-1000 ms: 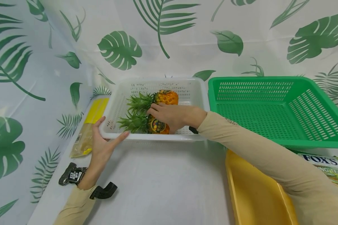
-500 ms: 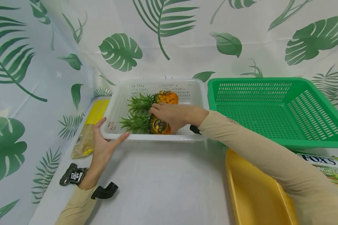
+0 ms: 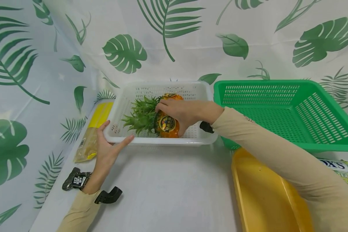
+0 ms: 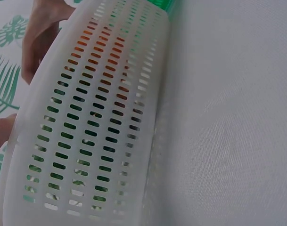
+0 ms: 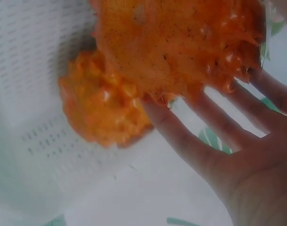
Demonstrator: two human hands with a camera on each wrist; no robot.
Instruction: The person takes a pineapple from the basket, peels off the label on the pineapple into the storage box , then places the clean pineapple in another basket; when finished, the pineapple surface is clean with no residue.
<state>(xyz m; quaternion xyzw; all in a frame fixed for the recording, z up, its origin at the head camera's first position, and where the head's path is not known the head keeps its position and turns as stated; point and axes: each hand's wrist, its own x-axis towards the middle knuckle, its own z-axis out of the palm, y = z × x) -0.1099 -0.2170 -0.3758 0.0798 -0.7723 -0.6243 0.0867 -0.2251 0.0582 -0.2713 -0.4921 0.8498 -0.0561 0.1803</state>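
A white slotted basket (image 3: 162, 141) holds two orange pineapples with green leafy crowns. My right hand (image 3: 181, 111) grips the nearer pineapple (image 3: 167, 125), which bears a dark round label, with its fingers over the top and thumb on the near side. In the right wrist view the held pineapple (image 5: 181, 47) hangs above the other pineapple (image 5: 103, 101), which lies on the basket floor. In the head view that far pineapple (image 3: 174, 96) is partly covered by my hand. My left hand (image 3: 107, 149) holds the basket's front left corner, thumb over the front rim and fingers at the left side.
A green slotted basket (image 3: 261, 124) stands right beside the white one. In front of it is a yellow tub (image 3: 258, 187), below my right forearm. A yellow and clear packet (image 3: 94, 129) lies left of the white basket, and a green FOX'S packet (image 3: 340, 170) at the right.
My right hand has risen slightly and shifted right, lifting the near pineapple, whose label now shows more fully. My left hand keeps its place on the basket corner.
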